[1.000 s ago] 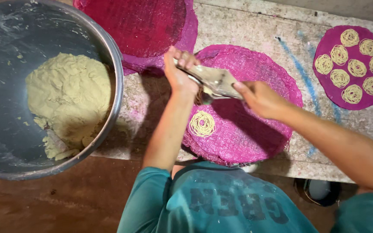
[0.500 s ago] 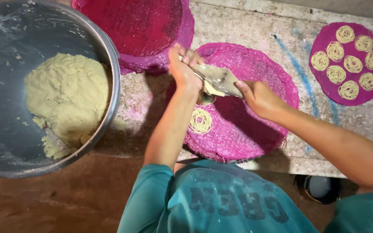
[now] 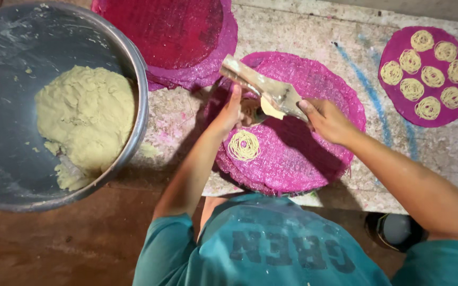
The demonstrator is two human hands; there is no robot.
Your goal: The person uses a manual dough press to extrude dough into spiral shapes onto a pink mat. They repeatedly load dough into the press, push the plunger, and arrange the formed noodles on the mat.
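Since the earlier frame my two hands have shifted the metal press (image 3: pixel 263 90) a little: it now lies more slanted, its long handle pointing to the upper left, and the finished coil sits lower under it than before.

I count one press, held above the middle pink mat (image 3: pixel 314 153). I count three places with mats: the middle one, a stack of darker mats (image 3: pixel 186 37) at the top centre, and a small purple mat (image 3: pixel 398 114) at the upper right. On the middle mat lies one noodle coil (image 3: pixel 244 145), just below my left hand. On the small purple mat I count eight coils (image 3: pixel 430 74), close together but mostly apart. At the left of the frame stands one big steel bowl (image 3: pixel 6 175) with one lump of pale dough (image 3: pixel 83 119) inside.

My left hand (image 3: pixel 231 108) comes up from the lower centre, forearm almost upright in the picture, fingers closed around the underside of the press. My right hand (image 3: pixel 324 119) comes in from the lower right, arm slanted, fingers curled shut on the other end of the press. Both hands are gripping it firmly. All this lies on a rough stone slab (image 3: pixel 314 37).
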